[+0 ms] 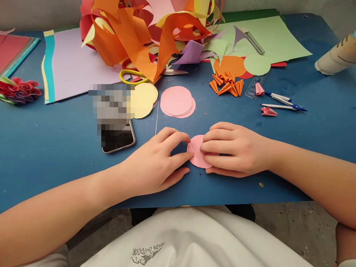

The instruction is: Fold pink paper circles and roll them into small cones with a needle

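Note:
A small pink paper circle (197, 152) lies on the blue table (55, 148) near its front edge. My left hand (158, 161) touches the circle's left edge with its fingertips, fingers curled. My right hand (233, 150) rests on the circle's right half, fingers pressed together over it. Just beyond lies a stack of pink paper circles (177, 101), with yellow paper circles (143, 99) to its left.
A phone (118, 139) lies left of my hands. Further back are yellow-handled scissors (133, 76), a heap of cut coloured paper (144, 33), folded orange paper cones (227, 86), a compass (283, 106), green sheets (267, 37), a lilac sheet (75, 63) and paper roses (19, 90).

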The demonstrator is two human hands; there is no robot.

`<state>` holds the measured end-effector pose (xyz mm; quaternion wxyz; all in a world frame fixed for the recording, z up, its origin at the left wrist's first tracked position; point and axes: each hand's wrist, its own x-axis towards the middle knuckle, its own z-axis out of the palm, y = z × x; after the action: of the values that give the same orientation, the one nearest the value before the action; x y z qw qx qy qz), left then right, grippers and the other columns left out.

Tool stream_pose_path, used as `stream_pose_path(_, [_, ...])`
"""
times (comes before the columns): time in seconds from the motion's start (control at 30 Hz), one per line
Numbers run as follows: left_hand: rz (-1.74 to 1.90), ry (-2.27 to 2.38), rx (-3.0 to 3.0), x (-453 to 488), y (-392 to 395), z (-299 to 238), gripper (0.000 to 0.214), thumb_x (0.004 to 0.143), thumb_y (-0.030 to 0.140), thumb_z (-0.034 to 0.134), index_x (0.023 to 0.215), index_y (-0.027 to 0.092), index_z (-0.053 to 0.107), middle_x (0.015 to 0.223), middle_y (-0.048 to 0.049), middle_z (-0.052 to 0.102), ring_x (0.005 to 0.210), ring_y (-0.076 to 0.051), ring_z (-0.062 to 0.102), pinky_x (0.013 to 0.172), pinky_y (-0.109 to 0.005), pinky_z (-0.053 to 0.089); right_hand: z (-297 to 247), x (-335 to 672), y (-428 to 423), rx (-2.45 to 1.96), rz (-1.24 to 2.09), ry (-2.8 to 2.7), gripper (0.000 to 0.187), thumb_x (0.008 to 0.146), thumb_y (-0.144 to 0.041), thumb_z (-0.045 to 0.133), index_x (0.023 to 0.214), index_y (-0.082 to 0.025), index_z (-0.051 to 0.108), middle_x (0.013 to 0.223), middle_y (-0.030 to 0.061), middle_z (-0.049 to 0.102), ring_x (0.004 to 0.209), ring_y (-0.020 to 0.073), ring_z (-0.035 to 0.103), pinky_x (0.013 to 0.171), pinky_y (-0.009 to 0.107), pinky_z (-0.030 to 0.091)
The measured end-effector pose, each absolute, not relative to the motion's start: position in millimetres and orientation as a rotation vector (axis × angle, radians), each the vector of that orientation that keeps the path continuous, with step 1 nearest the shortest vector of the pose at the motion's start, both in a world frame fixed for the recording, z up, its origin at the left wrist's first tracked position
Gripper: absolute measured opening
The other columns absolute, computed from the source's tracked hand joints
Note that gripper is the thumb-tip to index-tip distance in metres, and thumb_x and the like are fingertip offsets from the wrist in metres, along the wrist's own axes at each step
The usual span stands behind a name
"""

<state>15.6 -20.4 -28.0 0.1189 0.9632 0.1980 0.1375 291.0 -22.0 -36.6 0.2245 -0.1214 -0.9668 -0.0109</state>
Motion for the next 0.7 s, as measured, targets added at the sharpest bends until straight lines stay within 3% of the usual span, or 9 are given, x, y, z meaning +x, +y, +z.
stream_pose_path(0.23, [0.321, 0.540, 2.847, 14.8, -18.2, -25.2, 0.020, 0.100, 0.023, 0.061, 0.113, 0.014, 0.074, 0.121, -0.0105, 0.073, 0.111, -0.030, 0.062, 0.094, -0.046, 0.061, -44.0, 284.9, -22.6, -0.448, -0.007, -2.642, 0.025, 0.105, -0.025, 0.058, 0.084, -0.016, 0.067, 0.081, 0.0044, 0.073, 0.079, 0.0173, 0.063, 0.073, 0.034, 0.051])
stream_pose_path(0.47, [0.366, 0.542, 2.948, 15.6, -20.7, -20.6, 0.019, 0.101, 0.022, 0.061, 0.110, 0.014, 0.077, 0.117, -0.0038, 0.080, 0.106, -0.027, 0.068, 0.094, -0.045, 0.060, -47.5, 287.3, -22.9, -0.464, 0.149, -2.620, 0.016, 0.107, -0.015, 0.049, 0.111, -0.017, 0.065, 0.088, 0.0046, 0.072, 0.079, 0.0165, 0.059, 0.067, 0.030, 0.049])
stream_pose_path(0.7, [0.378, 0.550, 2.969, 15.9, -21.3, -21.0, 0.020, 0.101, 0.023, 0.061, 0.106, 0.013, 0.078, 0.115, -0.0036, 0.081, 0.102, -0.026, 0.070, 0.094, -0.047, 0.060, -42.0, 286.9, -20.5, -0.493, 0.069, -2.708, 0.022, 0.103, -0.025, 0.059, 0.084, -0.017, 0.067, 0.085, 0.0072, 0.071, 0.077, 0.0186, 0.055, 0.066, 0.032, 0.051])
